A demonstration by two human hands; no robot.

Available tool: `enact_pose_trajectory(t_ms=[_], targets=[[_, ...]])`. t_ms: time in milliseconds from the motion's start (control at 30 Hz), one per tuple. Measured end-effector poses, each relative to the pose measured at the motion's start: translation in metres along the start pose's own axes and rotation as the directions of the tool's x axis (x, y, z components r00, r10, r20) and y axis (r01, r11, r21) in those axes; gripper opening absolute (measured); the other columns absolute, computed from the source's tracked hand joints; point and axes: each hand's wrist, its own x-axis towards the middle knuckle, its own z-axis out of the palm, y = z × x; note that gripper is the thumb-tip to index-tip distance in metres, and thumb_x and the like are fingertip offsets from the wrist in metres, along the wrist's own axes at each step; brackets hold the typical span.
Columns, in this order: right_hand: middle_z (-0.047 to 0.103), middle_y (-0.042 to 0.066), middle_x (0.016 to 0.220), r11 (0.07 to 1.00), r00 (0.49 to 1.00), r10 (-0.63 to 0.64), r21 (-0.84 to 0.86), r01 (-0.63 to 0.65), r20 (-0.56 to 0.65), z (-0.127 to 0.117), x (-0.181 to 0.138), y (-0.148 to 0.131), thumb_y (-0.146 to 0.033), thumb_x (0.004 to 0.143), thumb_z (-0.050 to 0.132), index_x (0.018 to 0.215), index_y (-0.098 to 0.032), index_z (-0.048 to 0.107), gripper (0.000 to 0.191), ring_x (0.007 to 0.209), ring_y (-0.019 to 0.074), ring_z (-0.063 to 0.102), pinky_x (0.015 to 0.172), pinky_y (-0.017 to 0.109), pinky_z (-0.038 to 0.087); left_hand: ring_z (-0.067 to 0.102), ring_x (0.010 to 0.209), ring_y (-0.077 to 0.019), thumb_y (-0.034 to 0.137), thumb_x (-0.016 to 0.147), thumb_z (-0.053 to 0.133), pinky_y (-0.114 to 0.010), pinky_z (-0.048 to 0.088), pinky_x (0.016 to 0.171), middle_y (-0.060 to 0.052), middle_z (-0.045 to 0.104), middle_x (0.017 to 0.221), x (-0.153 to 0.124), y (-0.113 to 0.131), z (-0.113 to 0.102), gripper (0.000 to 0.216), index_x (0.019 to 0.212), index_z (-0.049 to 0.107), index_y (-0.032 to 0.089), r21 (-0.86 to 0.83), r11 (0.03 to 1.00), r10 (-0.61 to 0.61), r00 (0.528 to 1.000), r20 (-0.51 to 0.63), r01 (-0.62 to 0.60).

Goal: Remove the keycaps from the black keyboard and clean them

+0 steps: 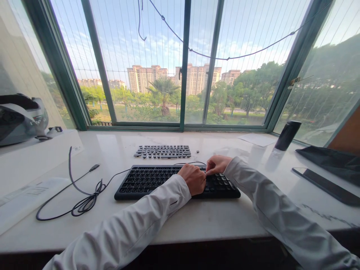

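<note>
Black keyboard point(157, 170) on a white, marble-veined worktop point(213, 228), lying directly beneath the person's two hands. Left hand point(192, 180): placed over the board right of its middle, fingers curled inward; the tips are hidden, so whether they grip anything cannot be told. Right hand point(218, 164): at the far side of the board's right part, thumb and forefinger drawn close together beside the left hand's fingers; whether they meet or pinch a small piece cannot be made out. Bare key sockets show to the left of the hands, while flat-topped keys point(223, 182) show at the right end, below the right wrist.

Counts: one keyboard; one group of loose keycaps point(163, 151), set out in rows beyond it, the individual caps too small to number surely; one single dark piece point(197, 152) just right of that group; one looped cable point(87, 202) at left, with one plug point(94, 167) visible. Toward the right: one phone-like slab point(323, 185), one dark cloth-like item point(332, 161), one black cylinder point(287, 135), tilted in view, and one pale sheet point(257, 139). Far left: one white box point(42, 152) bearing a grey-and-black object point(21, 120).
</note>
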Motion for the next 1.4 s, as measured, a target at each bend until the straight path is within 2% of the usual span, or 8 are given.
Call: enact_pose_trajectory(t_ms=[433, 533, 700, 900, 1000, 1133, 1333, 1400], targets=[[0.070, 0.005, 0.074, 0.994, 0.999, -0.052, -0.102, 0.050, -0.017, -0.001, 0.001, 0.006, -0.052, 0.061, 0.067, 0.078, -0.017, 0.072, 0.039, 0.069, 0.0177, 0.061, 0.062, 0.025, 0.045, 0.064, 0.067, -0.0242, 0.032, 0.085, 0.037, -0.035, 0.046, 0.060, -0.012, 0.068, 0.074, -0.001, -0.004, 0.012, 0.036, 0.085, 0.070, 0.018, -0.052, 0.998, 0.018, 0.999, -0.048, -0.021], [0.070, 0.005, 0.073, 0.994, 0.993, -0.101, -0.037, 0.099, -0.055, 0.000, -0.003, 0.009, -0.051, 0.062, 0.066, 0.077, -0.017, 0.072, 0.038, 0.069, 0.0173, 0.061, 0.064, 0.026, 0.046, 0.065, 0.070, -0.0242, 0.036, 0.086, 0.037, -0.034, 0.046, 0.061, -0.010, 0.069, 0.075, -0.002, -0.005, 0.012, 0.037, 0.086, 0.071, 0.022, -0.086, 0.996, -0.031, 0.996, -0.080, 0.024], [0.069, 0.004, 0.072, 0.987, 0.954, -0.156, -0.072, 0.142, -0.256, 0.003, -0.011, 0.005, -0.045, 0.068, 0.064, 0.077, -0.017, 0.072, 0.030, 0.067, 0.0146, 0.059, 0.065, 0.024, 0.044, 0.065, 0.074, -0.0213, 0.038, 0.088, 0.034, -0.031, 0.045, 0.065, -0.007, 0.070, 0.078, -0.002, -0.013, 0.006, 0.039, 0.080, 0.070, 0.023, -0.143, 0.974, -0.196, 0.969, -0.148, 0.175], [0.066, 0.001, 0.066, 0.976, 0.958, -0.179, -0.161, 0.145, -0.222, 0.008, -0.010, -0.004, -0.039, 0.067, 0.067, 0.075, -0.018, 0.073, 0.023, 0.061, 0.0114, 0.052, 0.059, 0.022, 0.039, 0.065, 0.074, -0.0220, 0.037, 0.087, 0.035, -0.031, 0.044, 0.064, -0.009, 0.070, 0.079, -0.002, -0.024, 0.003, 0.041, 0.077, 0.070, 0.020, -0.132, 0.948, -0.308, 0.939, -0.154, 0.290], [0.065, 0.000, 0.063, 0.972, 0.947, -0.170, -0.205, 0.116, -0.273, 0.007, -0.011, -0.005, -0.039, 0.067, 0.067, 0.073, -0.019, 0.073, 0.022, 0.059, 0.0109, 0.051, 0.058, 0.022, 0.037, 0.065, 0.074, -0.0233, 0.038, 0.087, 0.034, -0.033, 0.044, 0.064, -0.010, 0.070, 0.078, -0.002, -0.025, 0.005, 0.043, 0.078, 0.071, 0.020, -0.118, 0.946, -0.316, 0.937, -0.147, 0.301], [0.065, -0.001, 0.066, 0.972, 0.880, -0.129, -0.234, 0.021, -0.457, -0.007, -0.006, -0.005, -0.044, 0.069, 0.065, 0.076, -0.021, 0.072, 0.025, 0.060, 0.0114, 0.050, 0.060, 0.023, 0.038, 0.066, 0.074, -0.0234, 0.040, 0.087, 0.034, -0.033, 0.045, 0.064, -0.010, 0.070, 0.077, -0.002, -0.026, 0.007, 0.044, 0.077, 0.072, 0.020, -0.116, 0.945, -0.321, 0.937, -0.139, 0.306], [0.069, 0.001, 0.080, 0.921, 0.918, -0.016, -0.363, -0.140, -0.396, -0.042, 0.040, 0.004, -0.041, 0.072, 0.064, 0.082, -0.024, 0.071, 0.021, 0.073, 0.0144, 0.059, 0.068, 0.025, 0.041, 0.066, 0.079, -0.0233, 0.039, 0.087, 0.033, -0.033, 0.046, 0.067, -0.012, 0.070, 0.083, -0.002, -0.030, 0.005, 0.044, 0.080, 0.071, 0.018, -0.126, 0.934, -0.347, 0.932, -0.103, 0.334], [0.069, 0.003, 0.083, 0.907, 0.908, 0.032, -0.370, -0.202, -0.418, -0.048, 0.063, 0.011, -0.039, 0.070, 0.066, 0.087, -0.023, 0.071, 0.024, 0.076, 0.0171, 0.060, 0.068, 0.027, 0.041, 0.066, 0.078, -0.0239, 0.039, 0.087, 0.033, -0.034, 0.046, 0.067, -0.012, 0.070, 0.082, -0.002, -0.032, 0.006, 0.044, 0.080, 0.071, 0.018, -0.127, 0.934, -0.346, 0.933, -0.100, 0.333]])
